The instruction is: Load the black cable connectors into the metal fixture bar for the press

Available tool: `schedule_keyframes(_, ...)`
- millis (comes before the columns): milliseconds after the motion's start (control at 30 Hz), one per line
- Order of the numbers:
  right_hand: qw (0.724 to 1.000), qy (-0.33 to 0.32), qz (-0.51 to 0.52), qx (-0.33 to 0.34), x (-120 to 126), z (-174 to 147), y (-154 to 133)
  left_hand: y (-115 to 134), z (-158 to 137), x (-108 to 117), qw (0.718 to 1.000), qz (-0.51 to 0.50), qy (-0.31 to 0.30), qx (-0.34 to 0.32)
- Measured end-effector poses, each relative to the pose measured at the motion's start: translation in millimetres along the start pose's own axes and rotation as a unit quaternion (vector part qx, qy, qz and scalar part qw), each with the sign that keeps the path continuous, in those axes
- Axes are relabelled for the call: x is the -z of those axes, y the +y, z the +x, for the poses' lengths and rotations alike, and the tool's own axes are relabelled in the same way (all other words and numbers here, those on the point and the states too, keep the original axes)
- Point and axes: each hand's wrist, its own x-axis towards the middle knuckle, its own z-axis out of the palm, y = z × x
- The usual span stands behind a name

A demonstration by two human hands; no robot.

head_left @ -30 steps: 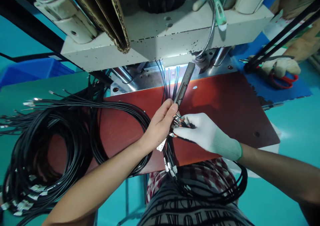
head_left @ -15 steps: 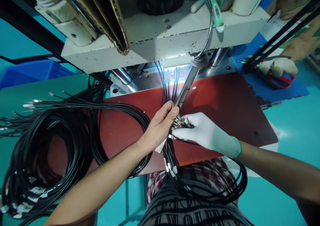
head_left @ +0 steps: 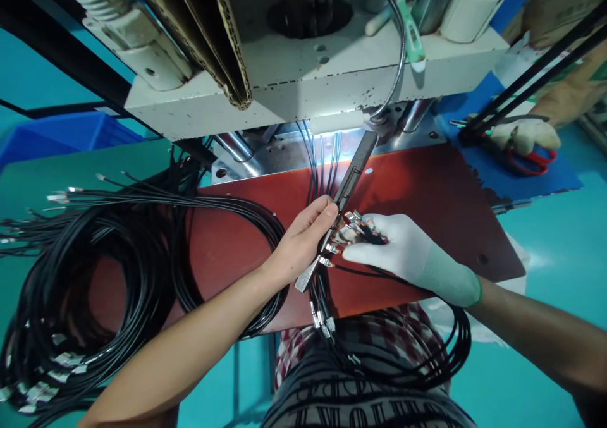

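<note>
My bare left hand (head_left: 303, 241) is closed around a long narrow metal bar (head_left: 355, 172), thumb on top, and holds it aslant above the red board. In my right hand (head_left: 403, 241), which wears a white glove, is a bunch of black cables (head_left: 372, 231) with metal connectors at their ends. Two small metal connectors (head_left: 326, 262) sit at the lower part of the bar, their cables running right beneath the gloved hand. More black cables with silver ends (head_left: 321, 317) hang below the bar. My left fingertips are hidden behind it.
A white press block (head_left: 284, 96) with a lamp (head_left: 337, 122) overhangs the red board (head_left: 417, 194). Large coils of black cable (head_left: 42, 295) lie at the left. On the right, a co-worker's gloved hand (head_left: 526, 138) is by red-handled scissors (head_left: 533, 161). A blue bin (head_left: 80, 138) stands far left.
My right hand has drawn a little to the right, away from the bar, with the cable bunch in it. Connectors at the bar's lower part show more clearly. My left hand keeps its hold.
</note>
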Motion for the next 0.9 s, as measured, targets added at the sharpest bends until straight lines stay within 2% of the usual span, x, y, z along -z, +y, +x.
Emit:
schedule_keyframes(133,1.000,-0.014,0.022,-0.007,2,2,-5,1,1,0,1.000,0.005,-0.007,0.002)
schedule_keyframes(233,0.991,-0.077,0.100,-0.039,10,5,-3,3,2,-1,1.000,0.001,-0.020,0.002)
schedule_keyframes(367,0.964,-0.171,0.194,-0.069,16,10,0,3,2,-1,1.000,-0.011,-0.014,-0.007)
schedule_keyframes(433,0.969,-0.156,0.178,-0.071,14,11,0,3,2,0,1.000,-0.020,-0.013,0.000)
schedule_keyframes(567,0.995,-0.064,0.080,-0.021,5,12,-2,1,1,0,0.999,-0.027,-0.010,0.017)
schedule_keyframes(633,0.996,-0.061,0.062,0.006,3,13,-2,1,1,0,0.999,-0.033,-0.007,0.020)
schedule_keyframes(767,0.995,-0.078,0.068,0.008,2,15,-4,2,1,-1,0.999,-0.030,0.000,0.017)
schedule_keyframes(900,0.993,-0.091,0.077,0.011,-1,16,-3,3,0,-2,0.999,0.033,0.000,-0.026)
